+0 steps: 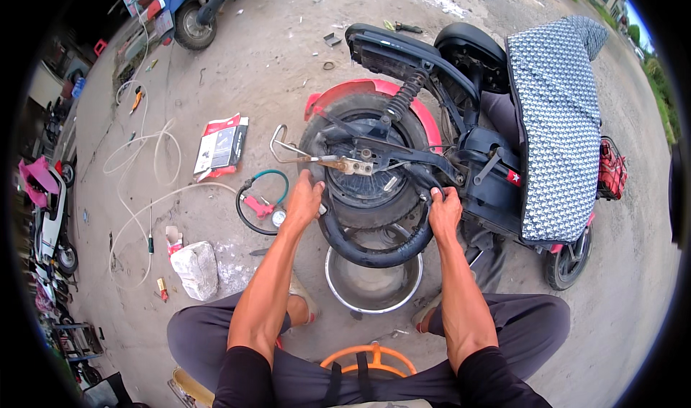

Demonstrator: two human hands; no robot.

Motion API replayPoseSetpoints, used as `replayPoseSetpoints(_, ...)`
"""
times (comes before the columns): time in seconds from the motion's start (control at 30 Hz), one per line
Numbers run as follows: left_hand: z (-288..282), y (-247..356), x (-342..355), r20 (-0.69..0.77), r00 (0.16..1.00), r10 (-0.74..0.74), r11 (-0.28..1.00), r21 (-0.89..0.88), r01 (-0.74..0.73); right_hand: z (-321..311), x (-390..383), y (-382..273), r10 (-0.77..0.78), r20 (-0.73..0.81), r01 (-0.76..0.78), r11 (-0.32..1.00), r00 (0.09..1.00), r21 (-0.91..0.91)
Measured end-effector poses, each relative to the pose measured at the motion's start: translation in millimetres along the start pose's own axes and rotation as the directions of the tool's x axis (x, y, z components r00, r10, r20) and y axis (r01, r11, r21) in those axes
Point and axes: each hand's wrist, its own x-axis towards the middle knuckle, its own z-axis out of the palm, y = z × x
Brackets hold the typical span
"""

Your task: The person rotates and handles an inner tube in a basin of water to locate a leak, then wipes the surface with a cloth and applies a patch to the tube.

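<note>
A black rubber inner tube (374,254) curves in front of the rear wheel's tyre (360,217). My left hand (308,198) is closed round its left side, close to the tyre's edge. On the opposite side my right hand (445,210) grips the tube, thumb on top. The scooter (497,149) lies tipped on its side, with its red fender (345,89) and shock absorber (407,97) beside the wheel. Beneath the tube's lower curve stands a round metal basin (371,282); the tube hides part of it. The wheel's frame covers some of the tube.
Left of the wheel lie a red air gun with a gauge (260,208), a coiled clear hose (173,152), a red-and-white packet (222,145) and a white bag (196,270). A patterned cover (554,131) drapes the scooter's front. An orange stool (367,352) is at the bottom.
</note>
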Motion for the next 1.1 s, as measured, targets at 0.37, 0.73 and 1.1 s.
replayPoseSetpoints(0.37,-7,-15,-16,0.048,0.999,-0.019,0.985,0.174,0.011,-6,-19,-18,-0.391,0.110,0.405,0.901,0.914,-0.158)
replayPoseSetpoints(0.73,-8,-6,-14,-0.005,0.992,-0.123,0.990,-0.071,0.122,29,129,-111,-0.359,0.634,0.477,0.879,0.685,-0.018)
replayPoseSetpoints(1.1,3,0,5,-0.122,0.991,-0.054,0.982,-0.187,0.031,26,123,-119,-0.381,0.415,0.539,0.749,0.826,-0.386)
